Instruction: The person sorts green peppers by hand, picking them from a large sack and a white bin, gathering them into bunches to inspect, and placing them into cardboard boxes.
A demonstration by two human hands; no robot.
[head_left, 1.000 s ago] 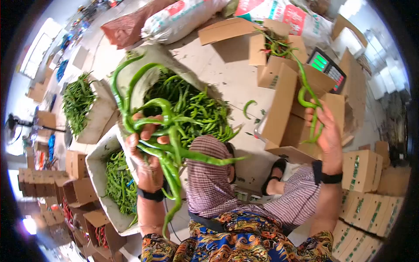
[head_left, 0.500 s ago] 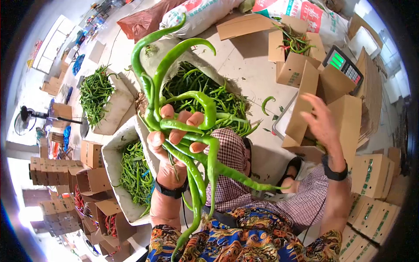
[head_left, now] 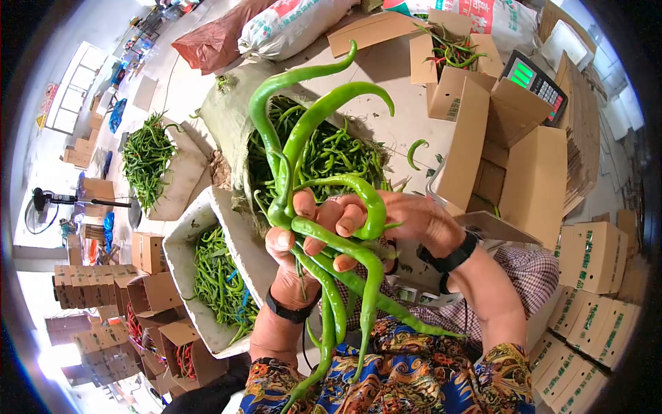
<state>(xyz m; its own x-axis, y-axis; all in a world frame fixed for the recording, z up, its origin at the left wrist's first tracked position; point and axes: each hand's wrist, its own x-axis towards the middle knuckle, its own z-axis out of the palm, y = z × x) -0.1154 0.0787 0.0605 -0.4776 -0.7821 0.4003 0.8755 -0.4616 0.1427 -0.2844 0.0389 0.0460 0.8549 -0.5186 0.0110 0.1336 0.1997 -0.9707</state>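
Observation:
A bunch of long, curved green chili peppers (head_left: pixel 365 259) is clutched in my left hand (head_left: pixel 286 248), its fingers wrapped round their middles. Some ends curl upward past the hand; others hang down toward my patterned shirt. My right hand (head_left: pixel 420 217) is beside the bunch, just behind a curled pepper that covers its fingers, so I cannot see whether it touches or grips any. Beyond the bunch, a large pale sack (head_left: pixel 231 114) lies open with many green peppers (head_left: pixel 338 155) spilling out.
An open cardboard box (head_left: pixel 531 186) stands at right, near a scale display (head_left: pixel 534 83). A white foam box (head_left: pixel 176 255) of peppers is at left. Another carton (head_left: pixel 448 96) holds peppers at the back. Stacked cartons (head_left: pixel 589 259) line the right; a fan (head_left: pixel 45 203) stands far left.
My right hand has come from over the open cardboard box to the pepper bunch. My left hand, still holding the peppers, has shifted slightly right and down in view.

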